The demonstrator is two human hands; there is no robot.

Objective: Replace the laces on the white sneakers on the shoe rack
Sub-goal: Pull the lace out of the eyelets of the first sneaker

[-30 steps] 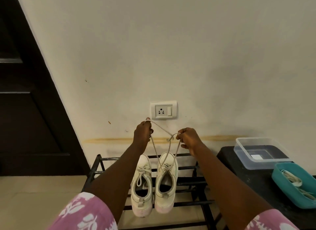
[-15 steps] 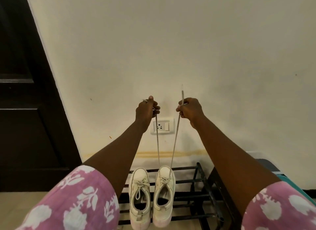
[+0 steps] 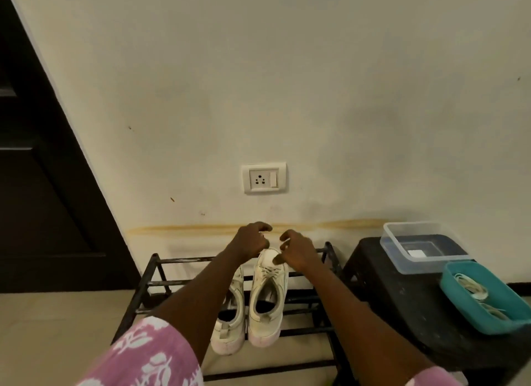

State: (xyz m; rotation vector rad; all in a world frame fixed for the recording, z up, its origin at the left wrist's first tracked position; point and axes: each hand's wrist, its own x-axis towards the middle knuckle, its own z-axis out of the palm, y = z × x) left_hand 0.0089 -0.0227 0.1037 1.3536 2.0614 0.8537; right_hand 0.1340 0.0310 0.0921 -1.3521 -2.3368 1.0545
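Far left of frame: a dark door (image 3: 43, 184) beside the pale wall, with bare floor (image 3: 57, 328) below it, open as far as the rack's left posts.

Lower centre: black metal shoe rack (image 3: 172, 260) against the wall, under a wall socket (image 3: 263, 178). The two white sneakers stand on it side by side, toes to the wall and heels at the front rail.
- Left sneaker (image 3: 230, 314): partly hidden behind the left forearm.
- Right sneaker (image 3: 268, 293): a few lace crossings show near its toe.

Left hand (image 3: 250, 240) and right hand (image 3: 296, 249) are over the right sneaker's toe, close together but apart. Both have curled fingers. Whether either grips a lace cannot be told.

Right of frame: a black stool (image 3: 402, 299) stands just beside the rack's right posts.
- Clear plastic container (image 3: 396, 252), at the stool's back: one small white item on its floor.
- Teal tray (image 3: 465, 308), just in front of it at the right frame edge: pale laces (image 3: 471, 288) lie loose inside.

Bare stool top remains left of both containers.
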